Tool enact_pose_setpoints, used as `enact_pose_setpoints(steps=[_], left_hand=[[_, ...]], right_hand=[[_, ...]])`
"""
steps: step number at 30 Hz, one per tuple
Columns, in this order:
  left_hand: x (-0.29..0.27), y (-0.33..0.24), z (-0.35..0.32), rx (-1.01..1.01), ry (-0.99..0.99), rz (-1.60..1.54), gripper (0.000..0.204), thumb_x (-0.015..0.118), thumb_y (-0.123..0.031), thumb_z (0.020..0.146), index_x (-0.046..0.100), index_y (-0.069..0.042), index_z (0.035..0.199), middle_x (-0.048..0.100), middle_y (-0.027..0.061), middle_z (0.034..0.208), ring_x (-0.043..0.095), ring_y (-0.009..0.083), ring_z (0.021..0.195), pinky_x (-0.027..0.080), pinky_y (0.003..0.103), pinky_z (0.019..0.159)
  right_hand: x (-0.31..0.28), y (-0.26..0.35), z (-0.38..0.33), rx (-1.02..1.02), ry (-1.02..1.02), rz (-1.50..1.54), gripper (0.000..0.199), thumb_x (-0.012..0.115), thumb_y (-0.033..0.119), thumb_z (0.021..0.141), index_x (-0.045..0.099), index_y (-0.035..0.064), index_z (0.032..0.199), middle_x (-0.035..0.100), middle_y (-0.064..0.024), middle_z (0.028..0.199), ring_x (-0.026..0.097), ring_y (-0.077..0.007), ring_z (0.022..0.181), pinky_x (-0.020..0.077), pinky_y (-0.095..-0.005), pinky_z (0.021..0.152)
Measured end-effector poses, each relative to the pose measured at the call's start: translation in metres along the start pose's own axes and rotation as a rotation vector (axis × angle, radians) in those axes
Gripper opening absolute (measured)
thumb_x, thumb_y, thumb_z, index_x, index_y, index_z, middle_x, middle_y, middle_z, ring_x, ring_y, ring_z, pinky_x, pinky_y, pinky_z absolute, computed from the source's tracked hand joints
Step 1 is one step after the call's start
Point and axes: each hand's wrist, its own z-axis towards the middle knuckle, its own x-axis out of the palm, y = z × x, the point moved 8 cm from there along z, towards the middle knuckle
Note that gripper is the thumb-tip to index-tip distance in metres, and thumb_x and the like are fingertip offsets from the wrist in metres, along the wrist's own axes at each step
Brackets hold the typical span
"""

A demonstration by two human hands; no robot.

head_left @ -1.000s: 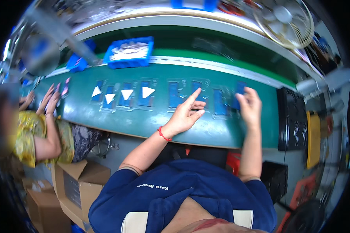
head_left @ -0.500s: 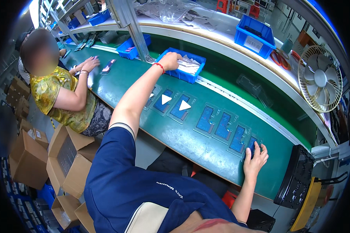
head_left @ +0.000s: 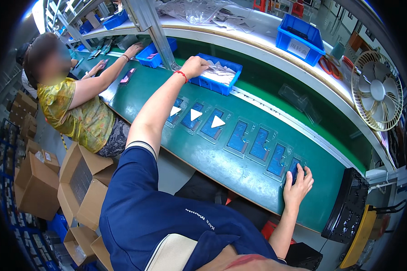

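Note:
My left hand (head_left: 194, 67) reaches over the near left end of a blue bin (head_left: 219, 87). Its fingers are closed together at the white paper-like pieces (head_left: 221, 73) inside, and what they pinch, if anything, is hidden. My right hand (head_left: 298, 186) has thumb and fingers apart around the rightmost blue flat part (head_left: 295, 166), touching it. Several similar blue parts (head_left: 259, 144) lie in a row in clear plastic trays on the green table. White triangular pieces (head_left: 217, 121) lie on the three leftmost ones.
A co-worker (head_left: 77, 95) sits at the left, both hands over the table. A second blue bin (head_left: 150, 58) stands beside a metal post (head_left: 156, 36). The shelf above holds another blue bin (head_left: 298, 40), scissors (head_left: 328, 67) and a fan (head_left: 377, 90). A black tray (head_left: 346, 205) is at the table's right end.
My left hand stays at the bin, its fingers slightly lower over the white pieces. My right hand has hardly moved. The co-worker's arm has stretched out toward the back bins. The view has shifted slightly.

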Motion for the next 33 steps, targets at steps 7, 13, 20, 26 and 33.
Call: enact_pose_setpoints(steps=[7, 13, 20, 26, 33], left_hand=[[-0.009, 0.034, -0.020, -0.326, -0.162, -0.580, 0.019, 0.058, -0.010, 0.089, 0.066, 0.002, 0.101, 0.068, 0.0089, 0.087, 0.067, 0.0157, 0.081, 0.055, 0.028, 0.066], [-0.002, -0.006, -0.035, -0.423, -0.093, -1.049, 0.019, 0.056, -0.007, 0.090, 0.059, 0.005, 0.105, 0.066, 0.0114, 0.092, 0.068, 0.0182, 0.083, 0.055, 0.023, 0.062], [0.020, -0.163, -0.126, 0.427, -0.167, -0.196, 0.013, 0.064, -0.010, 0.082, 0.069, -0.005, 0.093, 0.068, 0.0120, 0.086, 0.067, 0.0246, 0.077, 0.053, 0.035, 0.068], [0.030, -0.201, -0.163, 0.508, 0.007, -0.069, 0.034, 0.065, -0.021, 0.081, 0.063, -0.005, 0.111, 0.063, 0.0136, 0.111, 0.059, 0.0292, 0.101, 0.047, 0.039, 0.088], [-0.008, -0.083, -0.027, 0.171, -0.083, 0.056, 0.028, 0.067, -0.018, 0.079, 0.068, -0.005, 0.103, 0.065, 0.0155, 0.106, 0.060, 0.0330, 0.101, 0.046, 0.040, 0.089]], right_hand=[[-0.001, 0.002, -0.001, -0.014, 0.008, -0.014, 0.040, 0.064, 0.026, 0.083, 0.060, 0.0072, 0.118, 0.048, -0.0186, 0.124, 0.044, -0.0345, 0.111, 0.0338, -0.0446, 0.095], [-0.011, 0.002, -0.001, -0.020, -0.105, -0.008, 0.041, 0.067, 0.023, 0.080, 0.060, 0.0045, 0.115, 0.050, -0.0181, 0.120, 0.046, -0.0343, 0.110, 0.0337, -0.0438, 0.095], [0.002, 0.092, 0.040, -0.239, -0.063, 0.329, 0.035, 0.070, 0.020, 0.076, 0.061, 0.0052, 0.106, 0.060, -0.0115, 0.105, 0.052, -0.0282, 0.103, 0.0326, -0.0401, 0.093], [0.012, 0.094, 0.034, -0.274, -0.076, 0.358, 0.024, 0.071, 0.017, 0.075, 0.064, 0.0056, 0.096, 0.061, -0.0092, 0.098, 0.054, -0.0265, 0.097, 0.0333, -0.0385, 0.091], [0.010, 0.081, 0.030, -0.198, -0.154, 0.393, 0.008, 0.068, 0.010, 0.077, 0.064, 0.0058, 0.082, 0.063, -0.0073, 0.083, 0.057, -0.0248, 0.085, 0.0373, -0.0369, 0.085]])
